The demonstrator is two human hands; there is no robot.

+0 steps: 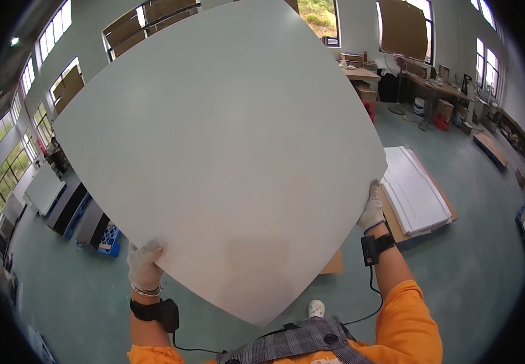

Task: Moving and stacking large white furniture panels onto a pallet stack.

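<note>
A person is holding a broad white board up off the floor, one corner pointing down. The gloved left hand is clamping its fingers on the board's lower left edge, the gloved right hand on its right edge; some fingers are hiding behind. It's looking stiff, smooth, probably slippery and more unwieldy than heavy, so opposite edges are offering the best hold. White panels are lying beyond the board's right edge.

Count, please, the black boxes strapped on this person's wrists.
2: the left black box sits just behind the left hand, which holds the white panel at its lower-left edge; the right black box sits just behind the right hand, at the panel's right edge.
</note>
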